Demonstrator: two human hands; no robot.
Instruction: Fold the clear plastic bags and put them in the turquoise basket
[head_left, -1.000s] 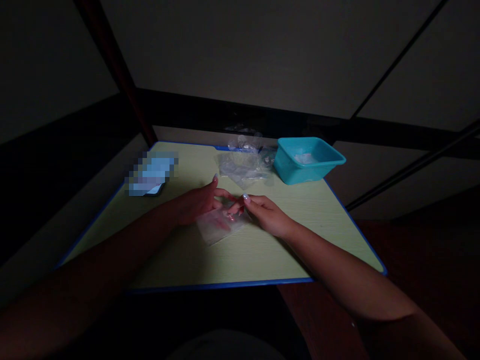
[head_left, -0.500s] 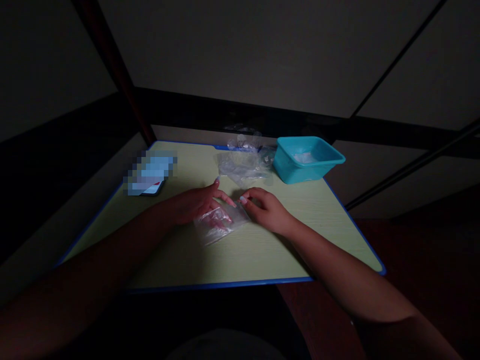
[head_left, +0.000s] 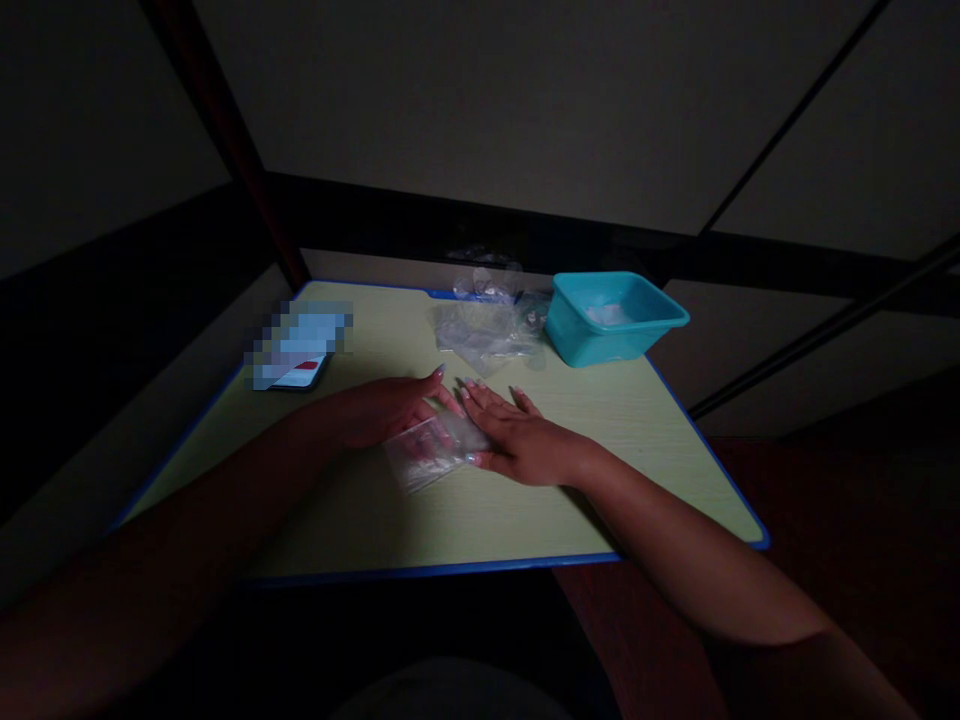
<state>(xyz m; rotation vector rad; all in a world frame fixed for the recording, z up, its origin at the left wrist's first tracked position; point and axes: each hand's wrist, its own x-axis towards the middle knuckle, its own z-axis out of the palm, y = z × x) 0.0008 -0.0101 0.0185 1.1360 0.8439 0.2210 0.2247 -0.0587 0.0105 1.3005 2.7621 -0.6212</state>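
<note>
A small clear plastic bag (head_left: 429, 458) with something reddish or pinkish showing through lies on the pale green table (head_left: 360, 530). Some fingers of my left hand (head_left: 397, 408) are behind or inside the clear film; its thumb points up and its fingers are apart. My right hand (head_left: 529, 440) lies palm down, fingers spread, over the right end of the bag. The two hands nearly meet above it. What lies under the right palm is hidden.
Crumpled clear bags (head_left: 487, 330) lie at the back middle. Right of them stands a turquoise basket (head_left: 600, 345) with something whitish inside. A phone (head_left: 304, 375), partly blurred out, lies at the back left. The table has a blue edge.
My right hand has gone from a pinch at the bag's upper right corner to lying flat with spread fingers on the bag's right end. My left hand has barely moved.
</note>
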